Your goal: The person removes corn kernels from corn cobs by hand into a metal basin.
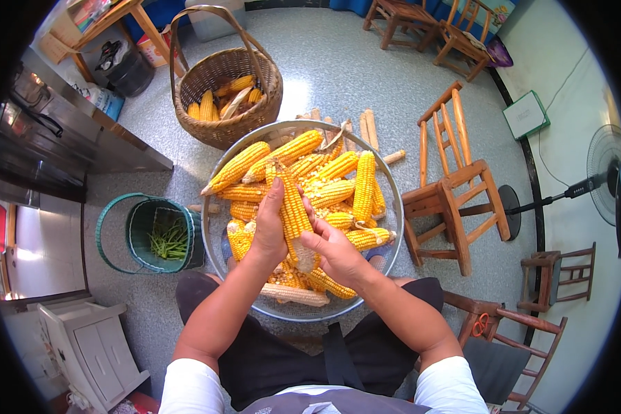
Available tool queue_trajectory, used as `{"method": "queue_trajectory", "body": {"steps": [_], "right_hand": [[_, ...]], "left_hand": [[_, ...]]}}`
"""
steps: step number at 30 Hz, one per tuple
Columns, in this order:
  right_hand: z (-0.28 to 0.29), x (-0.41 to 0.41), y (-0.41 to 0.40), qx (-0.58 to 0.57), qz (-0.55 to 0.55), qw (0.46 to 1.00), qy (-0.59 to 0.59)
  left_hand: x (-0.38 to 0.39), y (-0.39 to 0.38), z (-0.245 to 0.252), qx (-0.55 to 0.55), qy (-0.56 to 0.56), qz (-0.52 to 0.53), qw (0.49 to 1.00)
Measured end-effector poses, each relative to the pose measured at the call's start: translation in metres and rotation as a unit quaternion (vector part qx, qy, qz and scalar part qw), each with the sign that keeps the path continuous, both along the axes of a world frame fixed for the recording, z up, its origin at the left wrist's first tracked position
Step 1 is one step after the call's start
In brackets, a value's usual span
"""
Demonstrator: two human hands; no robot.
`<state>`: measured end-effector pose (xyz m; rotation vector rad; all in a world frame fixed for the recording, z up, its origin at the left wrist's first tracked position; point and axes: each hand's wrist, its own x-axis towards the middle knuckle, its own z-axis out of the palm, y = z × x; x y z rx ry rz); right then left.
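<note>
My left hand [270,222] is wrapped around a dried yellow corn cob [292,207], its thumb lying along the side. The near end of that cob is stripped of kernels and shows pale. Against this lower end, my right hand [336,252] presses with thumb and fingers. Both hands are above a round metal-rimmed mesh sieve [396,207] in front of my knees. Many yellow cobs, such as an upright-pointing one [364,186], and loose kernels fill the sieve. One bare cob [295,295] lies at its near side.
Beyond the sieve are a wicker basket [227,132] with more corn and several stripped cobs [368,128] on the floor. To the left stands a green basket [134,227] holding green pods. A wooden chair [466,191] and a standing fan [574,189] are at right.
</note>
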<state>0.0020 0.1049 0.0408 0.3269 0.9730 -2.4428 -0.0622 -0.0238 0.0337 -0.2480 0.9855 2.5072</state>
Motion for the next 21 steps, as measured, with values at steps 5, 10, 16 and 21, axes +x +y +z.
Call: {"method": "queue_trajectory", "body": {"steps": [5,10,16,21], "right_hand": [[-0.0041,-0.0005,0.0021,0.003,0.017,1.000,0.023],[-0.0045,0.0016,0.0022,0.062,0.030,0.993,0.095],[-0.0048,-0.0007,0.0079,0.075,0.082,0.991,0.079],[-0.0049,-0.0028,0.0039,0.187,0.081,0.977,0.060]], "left_hand": [[0.0001,-0.0009,-0.0057,0.005,-0.012,-0.001,1.000],[-0.0002,-0.0014,-0.0038,0.026,-0.018,0.001,0.999],[0.0006,0.0026,-0.0050,0.000,-0.029,0.011,1.000],[0.0033,0.0059,-0.0038,-0.110,-0.007,0.016,0.994]]}}
